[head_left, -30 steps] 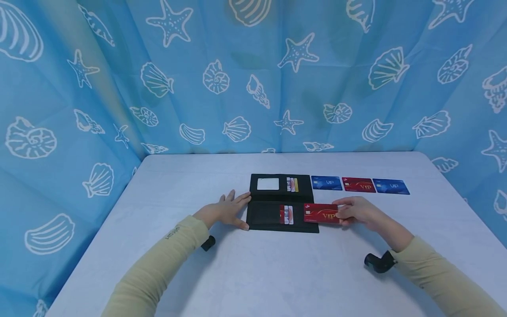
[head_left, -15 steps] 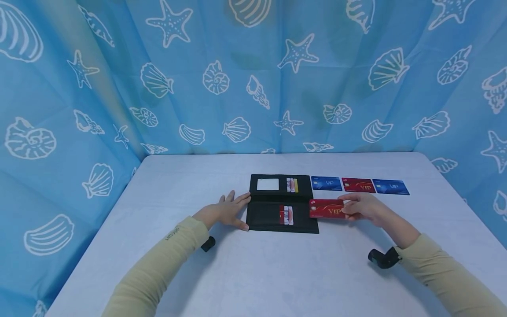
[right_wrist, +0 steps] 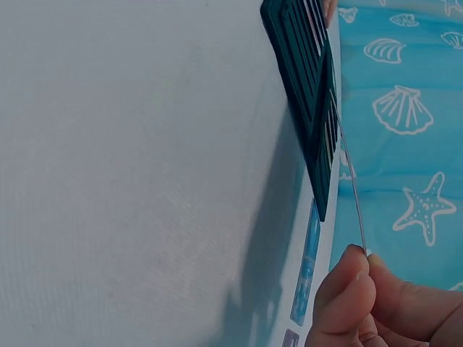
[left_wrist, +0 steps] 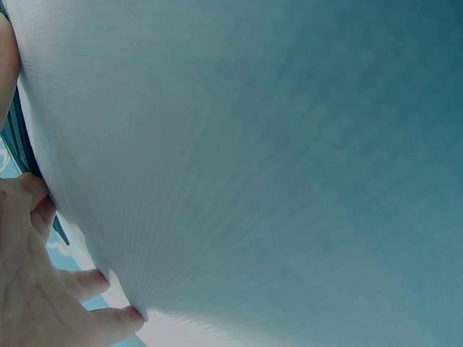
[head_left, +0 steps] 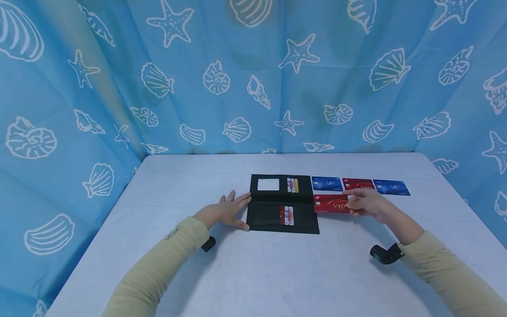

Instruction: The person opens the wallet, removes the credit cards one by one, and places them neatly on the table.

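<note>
A black wallet (head_left: 265, 215) lies spread open on the table, with small cards showing in its slots and a white window in its upper flap. My left hand (head_left: 227, 212) rests with spread fingers at the wallet's left edge. Between thumb and fingers, my right hand (head_left: 366, 203) pinches a red VIP card (head_left: 330, 204) by its right end. The card's left end overlaps the wallet's right edge in the head view. Edge-on in the right wrist view, the card (right_wrist: 352, 177) shows as a thin line raised above the table.
A row lies right of the wallet's upper flap: a blue card (head_left: 326, 183), a second red card (head_left: 352, 183) partly covered by my right fingers, and another blue card (head_left: 391, 187). Behind the white table (head_left: 190, 176) hangs a blue curtain (head_left: 237, 88) with shells and starfish.
My right hand has carried the red card up and to the right, from over the lower flap to the wallet's right edge. The left hand has stayed still.
</note>
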Motion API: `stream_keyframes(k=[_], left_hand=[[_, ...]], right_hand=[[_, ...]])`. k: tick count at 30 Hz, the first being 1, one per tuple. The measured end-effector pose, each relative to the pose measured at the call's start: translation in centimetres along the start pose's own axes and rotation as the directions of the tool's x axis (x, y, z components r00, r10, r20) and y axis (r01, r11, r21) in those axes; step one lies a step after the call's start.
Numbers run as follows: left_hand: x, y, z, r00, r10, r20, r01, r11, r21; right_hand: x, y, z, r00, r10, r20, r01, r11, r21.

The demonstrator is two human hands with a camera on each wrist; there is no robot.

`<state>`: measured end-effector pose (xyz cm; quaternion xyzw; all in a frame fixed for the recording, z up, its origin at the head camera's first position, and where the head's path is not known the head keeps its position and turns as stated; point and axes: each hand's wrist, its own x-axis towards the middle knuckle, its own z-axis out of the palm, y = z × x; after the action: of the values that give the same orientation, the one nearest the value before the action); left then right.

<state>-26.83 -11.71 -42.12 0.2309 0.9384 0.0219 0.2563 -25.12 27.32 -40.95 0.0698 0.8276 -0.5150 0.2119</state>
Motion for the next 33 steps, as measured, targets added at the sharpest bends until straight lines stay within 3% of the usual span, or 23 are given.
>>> stream_keyframes(k=[13, 26, 33], left_hand=[[0.1, 0.0, 0.1, 1.0, -0.003, -0.003, 0.003, 1.0, 0.013], [0.4, -0.2, 0.3, 1.0, -0.006, -0.004, 0.006, 1.0, -0.007], [0.2, -0.1, 0.2, 1.0, -0.004, -0.005, 0.004, 1.0, 0.005]], right_hand=[[0.8, -0.3, -0.6, 0.998, 0.035, -0.051, -0.036, 0.999, -0.013], [2.1, 0.0, -0.8, 0.996, 0.071, -0.057, -0.069, 0.997, 0.038], [2.7, 0.3, -0.5, 0.995, 0.069, -0.067, -0.068, 0.998, 0.017]])
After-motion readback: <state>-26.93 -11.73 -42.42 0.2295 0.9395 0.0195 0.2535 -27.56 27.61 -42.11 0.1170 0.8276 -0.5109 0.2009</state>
